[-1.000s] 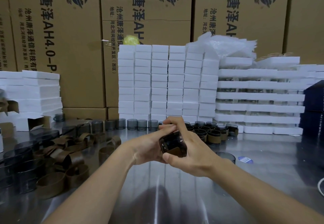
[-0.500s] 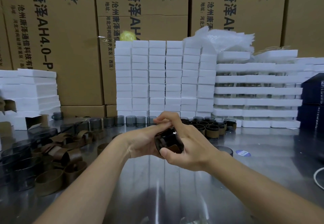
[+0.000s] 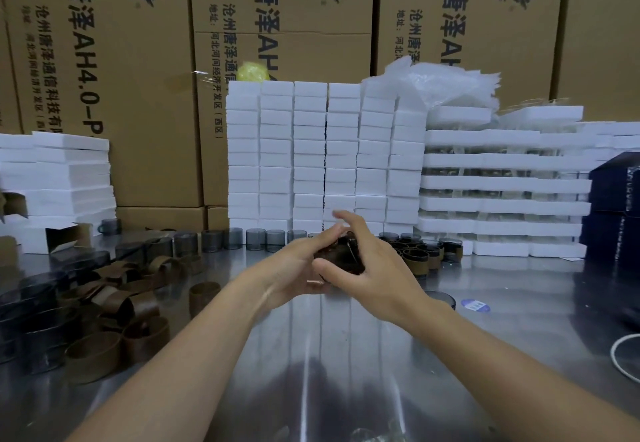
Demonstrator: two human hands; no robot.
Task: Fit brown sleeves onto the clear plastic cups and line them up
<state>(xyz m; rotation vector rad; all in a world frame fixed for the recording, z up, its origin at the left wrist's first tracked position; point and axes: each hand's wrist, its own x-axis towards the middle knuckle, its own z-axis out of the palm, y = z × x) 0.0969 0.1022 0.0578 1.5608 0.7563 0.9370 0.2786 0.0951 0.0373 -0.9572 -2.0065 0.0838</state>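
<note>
Both hands are meeting above the middle of a steel table [image 3: 346,355]. The left hand [image 3: 294,268] is cupping a clear plastic cup [image 3: 341,256] from the left, fingers closed around it. The right hand [image 3: 374,268] is pinching the same cup, thumb underneath, upper fingers blurred and lifting. A brown sleeve appears partly on it, though the hands are hiding its edge. If the sleeve is going on crooked, it could be buckling or jamming; a loosening pinch could be letting the cup drop. Loose brown sleeves [image 3: 104,306] are lying near left. Sleeved cups [image 3: 420,254] are clustering just beyond, far right.
</note>
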